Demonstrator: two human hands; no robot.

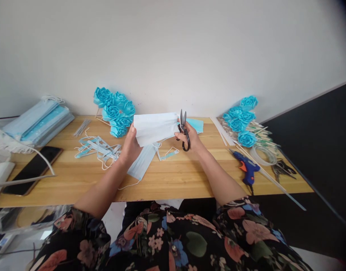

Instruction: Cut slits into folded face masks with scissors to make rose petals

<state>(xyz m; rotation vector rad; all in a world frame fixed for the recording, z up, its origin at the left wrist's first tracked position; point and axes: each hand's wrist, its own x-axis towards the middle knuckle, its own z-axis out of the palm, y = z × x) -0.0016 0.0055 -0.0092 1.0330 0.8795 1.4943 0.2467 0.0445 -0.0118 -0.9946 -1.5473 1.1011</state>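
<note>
My left hand (pixel 131 144) grips the left end of a white face mask (pixel 156 128) and holds it up above the wooden table (pixel 175 177). My right hand (pixel 189 137) is closed round the black handles of a pair of scissors (pixel 184 128), blades pointing up at the mask's right edge. Another light-blue mask (pixel 143 162) lies on the table below my hands, and a blue piece (pixel 195 124) shows behind my right hand.
Blue mask-roses (pixel 115 111) stand at the back left, more roses on sticks (pixel 242 120) at the right. A blue glue gun (pixel 247 167), second scissors (pixel 282 168), cut ear-loop strips (pixel 96 148), a phone (pixel 34 169) and a stack of masks (pixel 38 122) lie around.
</note>
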